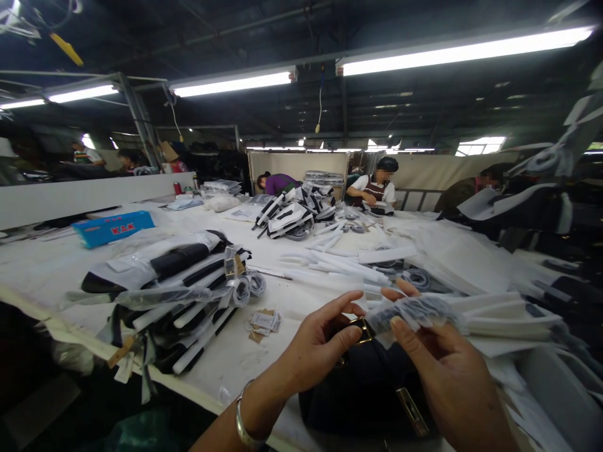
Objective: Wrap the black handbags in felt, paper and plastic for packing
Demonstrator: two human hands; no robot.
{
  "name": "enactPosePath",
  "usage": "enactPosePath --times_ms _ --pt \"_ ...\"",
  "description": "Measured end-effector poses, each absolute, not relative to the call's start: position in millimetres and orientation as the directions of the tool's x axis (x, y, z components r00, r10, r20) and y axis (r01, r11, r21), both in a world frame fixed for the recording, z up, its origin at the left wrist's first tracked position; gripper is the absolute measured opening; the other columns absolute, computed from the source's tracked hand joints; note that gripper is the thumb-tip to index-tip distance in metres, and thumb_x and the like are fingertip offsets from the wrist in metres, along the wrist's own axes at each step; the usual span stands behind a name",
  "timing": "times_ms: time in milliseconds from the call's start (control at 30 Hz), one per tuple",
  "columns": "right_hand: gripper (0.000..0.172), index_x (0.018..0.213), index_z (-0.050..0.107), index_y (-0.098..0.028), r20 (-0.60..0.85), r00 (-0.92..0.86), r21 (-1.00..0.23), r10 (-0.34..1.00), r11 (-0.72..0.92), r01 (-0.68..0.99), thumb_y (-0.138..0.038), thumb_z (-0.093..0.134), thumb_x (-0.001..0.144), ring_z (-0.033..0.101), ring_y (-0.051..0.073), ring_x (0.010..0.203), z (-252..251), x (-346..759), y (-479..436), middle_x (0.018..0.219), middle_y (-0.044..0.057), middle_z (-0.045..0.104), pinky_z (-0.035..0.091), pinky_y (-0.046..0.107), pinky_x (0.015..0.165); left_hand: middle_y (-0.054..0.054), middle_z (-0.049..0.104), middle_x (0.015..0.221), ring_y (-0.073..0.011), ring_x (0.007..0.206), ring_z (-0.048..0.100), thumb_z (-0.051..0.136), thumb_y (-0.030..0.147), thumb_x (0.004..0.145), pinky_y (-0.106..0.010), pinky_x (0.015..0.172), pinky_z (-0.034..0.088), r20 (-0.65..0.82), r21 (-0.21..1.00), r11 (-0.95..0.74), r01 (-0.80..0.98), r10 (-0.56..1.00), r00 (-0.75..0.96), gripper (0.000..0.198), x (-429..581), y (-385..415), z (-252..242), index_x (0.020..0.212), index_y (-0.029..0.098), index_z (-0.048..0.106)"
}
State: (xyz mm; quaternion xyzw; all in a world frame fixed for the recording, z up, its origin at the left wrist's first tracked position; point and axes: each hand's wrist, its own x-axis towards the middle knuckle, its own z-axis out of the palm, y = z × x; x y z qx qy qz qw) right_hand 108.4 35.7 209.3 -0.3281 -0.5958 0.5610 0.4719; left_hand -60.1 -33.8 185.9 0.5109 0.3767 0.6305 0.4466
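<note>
One wrapped strap (409,312) — we're pinching it (R hand (443,358)), steadying buckle (362,329) (L hand (313,345)), ideally w/o twisting anything.

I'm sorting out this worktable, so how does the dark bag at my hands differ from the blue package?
The dark bag has gold-coloured metal fittings; the blue package has red lettering. The bag is right at your left hand and right hand; the package lies farther away, to the left. The bag's outline looks rounded; the package is boxy.
</note>
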Motion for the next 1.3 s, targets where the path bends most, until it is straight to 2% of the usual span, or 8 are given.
enactPosePath --times_ms 133,300,467,667,867,1033,1167,1300 --pt "0.063 0.136 0.058 -0.032 0.158 -0.337 -0.973 0.928 0.089 -0.212 -0.042 0.079 0.078 0.061 0.028 0.124 207 108 34 0.140 0.005 0.060 0.057 0.033 0.096 -0.005 0.065 0.116 -0.0186 0.104 0.061 0.068 0.031 0.091 -0.029 0.095 0.046 0.334 0.923 -0.350 -0.159 0.935 -0.120 0.052 -60 -31 185 0.140 0.029 0.055" --pt "0.060 0.130 0.065 -0.030 0.151 -0.305 -0.982 0.940 0.108 -0.155 -0.040 0.083 0.073 0.065 0.029 0.118 204 107 25 0.127 0.006 0.070 0.052 0.039 0.104 -0.006 0.070 0.117 -0.0224 0.110 0.064 0.077 0.025 0.083 -0.033 0.100 0.046 0.335 0.923 -0.358 -0.141 0.928 -0.162 0.057 -57 -24 179 0.136 0.026 0.059" --pt "0.051 0.122 0.070 -0.026 0.162 -0.334 -0.986 0.929 0.140 -0.088 -0.043 0.081 0.074 0.066 0.030 0.116 194 106 27 0.126 0.007 0.070 0.049 0.043 0.106 -0.007 0.072 0.118 -0.0261 0.111 0.067 0.085 0.020 0.073 -0.036 0.098 0.050 0.323 0.906 -0.355 -0.231 0.932 -0.164 0.058 -55 -18 171 0.127 0.024 0.066" --pt "0.044 0.116 0.073 -0.025 0.194 -0.321 -0.979 0.927 0.204 -0.005 -0.048 0.076 0.079 0.063 0.032 0.120 180 102 27 0.121 0.007 0.072 0.046 0.048 0.109 -0.006 0.075 0.112 -0.0246 0.102 0.069 0.085 0.023 0.074 -0.034 0.092 0.053 0.332 0.905 -0.371 -0.206 0.921 -0.203 0.047 -53 -17 172 0.118 0.022 0.071" --pt "0.037 0.108 0.071 -0.027 0.266 -0.343 -0.959 0.901 0.285 0.004 -0.047 0.077 0.077 0.067 0.030 0.113 172 98 25 0.119 0.006 0.073 0.055 0.039 0.098 -0.008 0.072 0.118 -0.0237 0.103 0.067 0.078 0.033 0.081 -0.034 0.093 0.051 0.323 0.898 -0.367 -0.242 0.925 -0.201 0.041 -50 -18 178 0.119 0.022 0.071" --pt "0.054 0.116 0.056 -0.027 0.191 -0.251 -0.977 0.949 0.157 -0.147 -0.043 0.082 0.072 0.071 0.028 0.102 148 88 15 0.110 0.007 0.074 0.060 0.038 0.085 -0.006 0.073 0.093 -0.0190 0.085 0.066 0.076 0.048 0.081 -0.029 0.080 0.052 0.259 0.926 -0.319 -0.201 0.926 -0.276 0.044 -47 -19 177 0.114 0.019 0.074" --pt "0.047 0.107 0.063 -0.021 0.095 -0.394 -0.993 0.914 0.112 0.021 -0.041 0.081 0.069 0.073 0.031 0.094 136 81 13 0.102 0.010 0.076 0.059 0.045 0.086 -0.002 0.070 0.080 -0.0144 0.071 0.065 0.079 0.046 0.078 -0.025 0.070 0.052 0.164 0.934 -0.254 -0.251 0.929 -0.332 0.041 -44 -19 176 0.107 0.018 0.075" --pt "0.038 0.107 0.069 -0.022 0.119 -0.525 -0.966 0.843 0.220 0.134 -0.042 0.075 0.075 0.072 0.032 0.097 143 75 18 0.108 0.010 0.075 0.058 0.045 0.087 -0.006 0.075 0.087 -0.0179 0.077 0.069 0.080 0.042 0.078 -0.027 0.072 0.055 0.126 0.951 -0.223 -0.213 0.911 -0.393 0.035 -41 -21 176 0.102 0.017 0.076"
